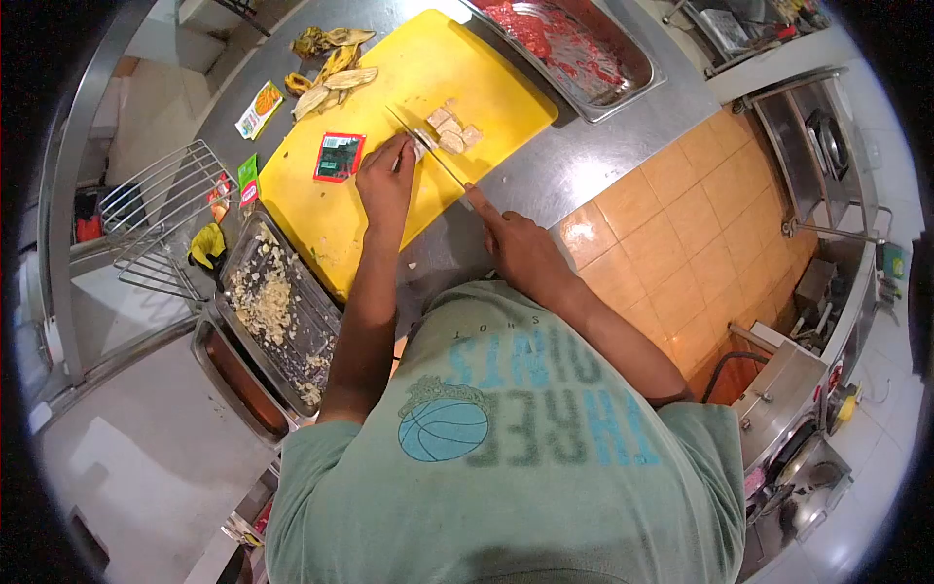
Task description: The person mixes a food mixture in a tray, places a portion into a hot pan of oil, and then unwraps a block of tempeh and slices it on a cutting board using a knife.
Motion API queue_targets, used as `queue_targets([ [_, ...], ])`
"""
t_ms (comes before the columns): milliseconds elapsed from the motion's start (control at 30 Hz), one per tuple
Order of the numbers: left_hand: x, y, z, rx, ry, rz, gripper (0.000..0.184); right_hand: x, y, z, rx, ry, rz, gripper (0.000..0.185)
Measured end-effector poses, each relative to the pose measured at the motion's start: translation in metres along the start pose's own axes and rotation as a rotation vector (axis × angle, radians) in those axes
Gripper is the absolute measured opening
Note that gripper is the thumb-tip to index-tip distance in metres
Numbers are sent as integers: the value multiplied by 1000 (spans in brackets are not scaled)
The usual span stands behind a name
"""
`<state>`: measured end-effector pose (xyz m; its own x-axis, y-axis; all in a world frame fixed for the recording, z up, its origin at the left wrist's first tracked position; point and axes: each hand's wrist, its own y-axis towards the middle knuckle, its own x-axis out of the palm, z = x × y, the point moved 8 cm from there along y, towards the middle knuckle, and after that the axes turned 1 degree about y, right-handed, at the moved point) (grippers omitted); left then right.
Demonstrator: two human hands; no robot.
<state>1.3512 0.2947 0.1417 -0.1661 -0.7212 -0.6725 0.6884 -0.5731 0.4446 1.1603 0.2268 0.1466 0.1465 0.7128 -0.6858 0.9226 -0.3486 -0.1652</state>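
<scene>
My right hand (520,243) grips a knife (444,167) by its handle, index finger stretched along it. The blade lies slantwise over the yellow cutting board (496,68). Beside the blade, my left hand (386,175) is closed, its fingertips pinching a pale piece of peeled plantain (419,149) that is partly hidden. Several cut plantain chunks (451,138) sit just right of the blade. Plantain peels (336,83), yellow with dark patches, lie at the board's upper left edge. A red and dark green packet (339,157) rests on the board left of my left hand.
A metal pan with red residue (593,58) stands at the upper right. At the lower left, a tray (282,292) holds pale chopped bits. A yellow-white packet (260,110), a green packet (248,180) and a wire rack (161,219) are on the left.
</scene>
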Motion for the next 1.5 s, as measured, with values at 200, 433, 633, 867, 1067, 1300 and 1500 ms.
queue_targets([
  [200, -2, 0, 2, -5, 17, 23, 18, -12, -7, -15, 16, 8, -4, 61],
  [433, -3, -1, 1, 16, 17, 59, 17, -8, -8, -16, -12, -14, -5, 62],
  [633, -5, -1, 3, -3, 8, 69, 17, -9, -10, -18, -2, 11, -31, 62],
  [867, -3, -1, -1, -24, 22, 61, 17, -8, -9, -19, 30, 6, -63, 63],
  [1067, 0, -2, -4, 1, 47, 61, 17, -7, -7, -18, 76, 0, -95, 66],
  [1300, -1, -1, -1, -32, 23, 71, 14, 4, 6, -5, 88, 7, -92, 67],
  [1500, -2, -1, -2, -33, 28, 78, 13, 16, 18, 8, 71, 64, -97, 66],
])
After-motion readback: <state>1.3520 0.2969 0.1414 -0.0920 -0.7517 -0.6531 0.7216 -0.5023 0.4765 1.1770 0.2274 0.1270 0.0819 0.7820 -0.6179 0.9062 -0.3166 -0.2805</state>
